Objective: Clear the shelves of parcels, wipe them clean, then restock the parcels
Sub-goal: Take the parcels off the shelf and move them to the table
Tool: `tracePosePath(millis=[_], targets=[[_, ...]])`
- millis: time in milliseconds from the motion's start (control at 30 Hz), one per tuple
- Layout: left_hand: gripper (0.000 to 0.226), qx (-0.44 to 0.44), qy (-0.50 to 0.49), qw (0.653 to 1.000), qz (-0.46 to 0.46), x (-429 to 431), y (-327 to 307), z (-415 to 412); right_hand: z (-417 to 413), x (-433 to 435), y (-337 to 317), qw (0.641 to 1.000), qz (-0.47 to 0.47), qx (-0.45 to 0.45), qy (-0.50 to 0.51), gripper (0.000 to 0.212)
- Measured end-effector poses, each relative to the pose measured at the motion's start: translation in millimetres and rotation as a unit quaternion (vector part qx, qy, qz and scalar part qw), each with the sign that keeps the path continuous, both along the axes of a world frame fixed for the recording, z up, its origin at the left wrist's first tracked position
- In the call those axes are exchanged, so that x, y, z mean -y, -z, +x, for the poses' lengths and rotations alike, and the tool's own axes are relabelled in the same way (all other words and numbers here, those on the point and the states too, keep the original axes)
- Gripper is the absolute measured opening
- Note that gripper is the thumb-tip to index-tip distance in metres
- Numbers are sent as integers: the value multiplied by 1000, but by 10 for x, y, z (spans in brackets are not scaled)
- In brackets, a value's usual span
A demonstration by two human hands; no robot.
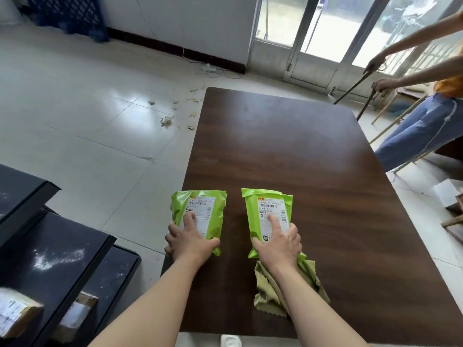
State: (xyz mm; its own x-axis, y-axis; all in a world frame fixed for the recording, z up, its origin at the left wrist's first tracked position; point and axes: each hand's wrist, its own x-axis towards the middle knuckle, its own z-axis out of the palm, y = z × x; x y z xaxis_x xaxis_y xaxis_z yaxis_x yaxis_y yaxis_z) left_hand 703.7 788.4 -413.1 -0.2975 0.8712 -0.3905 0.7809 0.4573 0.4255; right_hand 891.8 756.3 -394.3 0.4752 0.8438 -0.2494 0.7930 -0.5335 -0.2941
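Note:
Two green parcel bags with white labels lie side by side on the dark wooden table (288, 146). My left hand (189, 237) grips the near end of the left parcel (200, 209) at the table's left edge, index finger laid on its label. My right hand (279, 242) grips the near end of the right parcel (266, 209), index finger on the label. A crumpled olive-green cloth (271, 294) lies on the table just behind the right parcel, partly under my right forearm. Dark shelves (50, 246) dusted with white stand at lower left and hold two brown parcels (17, 314).
Another person (426, 116) in jeans stands at the right by wooden chairs, holding a long stick. Paper scraps (166, 120) litter the tiled floor left of the table. A white box (446, 194) sits on the floor at right. Glass doors are at the back.

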Motion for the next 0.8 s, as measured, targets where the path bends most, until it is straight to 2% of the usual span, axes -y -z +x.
tracePosePath(millis=[267,567,633,800], targets=[[91,-14,-37,999,-13,-202,374,272,173,-336,417,999,-11,-13,-43,78],[95,-29,-43,999,-6,-193,488,319,203,-419,523,997,-22,-7,-79,74],[88,-26,-55,998,-3,-171,400,289,154,-438,450,994,4,-15,-105,70],[49,32,-116,990,78,-63,-20,86,-131,-522,131,971,62,-98,-207,54]])
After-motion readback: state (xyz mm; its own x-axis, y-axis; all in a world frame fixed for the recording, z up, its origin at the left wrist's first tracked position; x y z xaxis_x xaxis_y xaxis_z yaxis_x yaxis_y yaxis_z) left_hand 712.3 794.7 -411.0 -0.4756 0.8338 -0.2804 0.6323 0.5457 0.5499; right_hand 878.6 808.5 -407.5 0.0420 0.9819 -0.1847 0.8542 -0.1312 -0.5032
